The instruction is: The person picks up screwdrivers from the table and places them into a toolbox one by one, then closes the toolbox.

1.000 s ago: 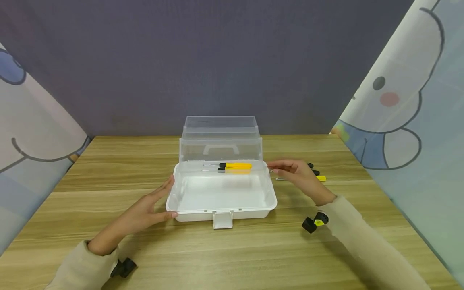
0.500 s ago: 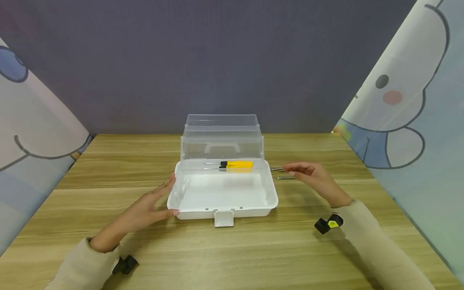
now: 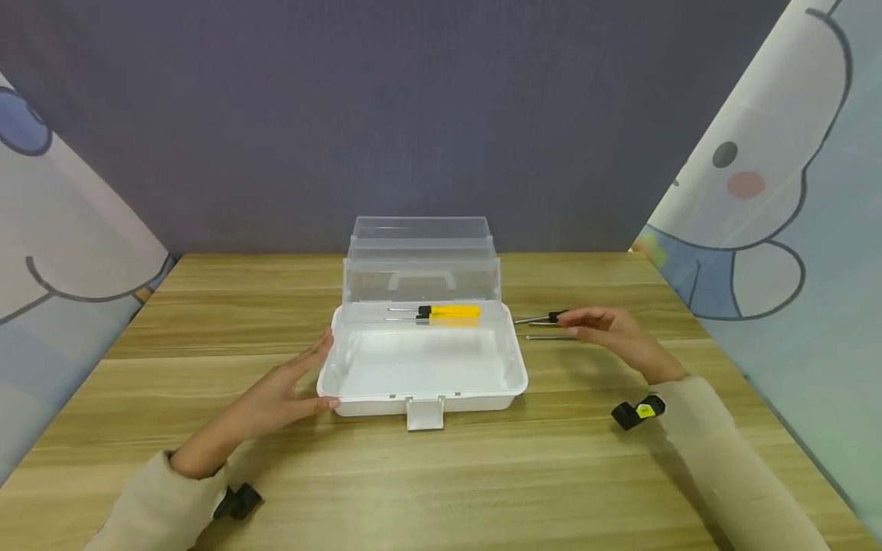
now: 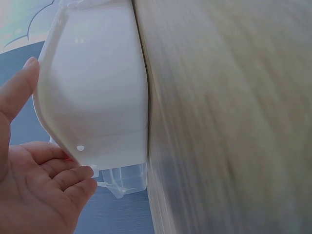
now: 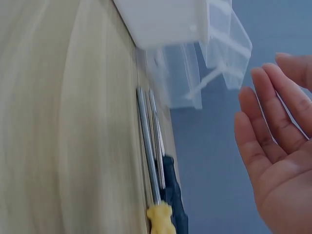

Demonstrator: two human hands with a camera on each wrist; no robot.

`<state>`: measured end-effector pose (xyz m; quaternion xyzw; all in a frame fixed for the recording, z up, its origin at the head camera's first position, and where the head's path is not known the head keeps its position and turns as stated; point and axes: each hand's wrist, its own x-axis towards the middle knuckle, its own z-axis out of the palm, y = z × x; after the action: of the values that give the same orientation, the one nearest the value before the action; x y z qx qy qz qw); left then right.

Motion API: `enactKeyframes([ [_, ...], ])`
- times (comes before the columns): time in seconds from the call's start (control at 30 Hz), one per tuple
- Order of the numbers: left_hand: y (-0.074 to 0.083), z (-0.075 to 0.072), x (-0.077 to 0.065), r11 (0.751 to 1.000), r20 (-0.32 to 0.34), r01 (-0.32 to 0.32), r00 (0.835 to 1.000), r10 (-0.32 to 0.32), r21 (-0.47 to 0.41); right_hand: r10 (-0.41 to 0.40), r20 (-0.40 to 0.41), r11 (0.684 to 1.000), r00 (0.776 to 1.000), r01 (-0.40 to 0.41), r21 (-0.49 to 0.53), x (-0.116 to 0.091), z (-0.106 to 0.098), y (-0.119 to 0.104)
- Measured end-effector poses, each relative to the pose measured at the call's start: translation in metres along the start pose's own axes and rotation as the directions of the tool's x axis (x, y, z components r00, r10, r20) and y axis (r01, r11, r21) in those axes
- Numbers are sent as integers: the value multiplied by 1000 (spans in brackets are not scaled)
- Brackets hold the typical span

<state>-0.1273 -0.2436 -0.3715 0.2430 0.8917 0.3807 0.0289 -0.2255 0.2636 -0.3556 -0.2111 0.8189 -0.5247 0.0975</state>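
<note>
A white toolbox point(image 3: 372, 406) stands on the table with its clear tiered lid point(image 3: 423, 287) raised. My left hand point(image 3: 282, 398) rests on the box's left end, fingers spread along the rim. Two screwdrivers with yellow-and-black handles point(image 3: 455, 311) lie in the clear upper tray. To the right of the box, my right hand point(image 3: 616, 340) hovers over several screwdrivers on the table, its fingers loosely bent and holding nothing. In the right wrist view, a yellow-handled screwdriver point(image 5: 160, 218) lies beside black-handled screwdrivers point(image 5: 171, 187), apart from the hand.
The wooden table point(image 3: 413, 482) extends around the box. A dark grey panel point(image 3: 413, 115) rises behind it, and cartoon-printed curtains point(image 3: 772, 191) flank both sides. The box's front latch point(image 3: 425, 415) hangs down.
My right hand has moved away from the box to the right, over the screwdriver handles, uncovering more of their shafts. My left hand stays on the box.
</note>
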Motion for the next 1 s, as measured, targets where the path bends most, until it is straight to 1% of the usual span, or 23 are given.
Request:
enactKeyframes([
  [0.2, 1, 0, -1, 1000, -5, -5, 1000, 5, -15, 4, -29, 1000, 1000, -4, 7, 0, -10, 5],
  [0.47, 3, 0, -1, 1000, -7, -13, 1000, 13, -13, 27, -60, 999, 998, -29, -38, -4, -22, 15],
  [0.53, 3, 0, -1, 1000, -8, -15, 1000, 15, -11, 36, -52, 998, 998, -39, -42, -5, -24, 17],
  [0.73, 3, 0, -2, 1000, -1, -1, 1000, 1, -13, 48, 9, 998, 999, -47, -35, -8, -33, 25],
  [1.0, 3, 0, -1, 1000, 4, -7, 1000, 7, -31, 27, 45, 999, 999, -26, -20, -12, -45, 40],
])
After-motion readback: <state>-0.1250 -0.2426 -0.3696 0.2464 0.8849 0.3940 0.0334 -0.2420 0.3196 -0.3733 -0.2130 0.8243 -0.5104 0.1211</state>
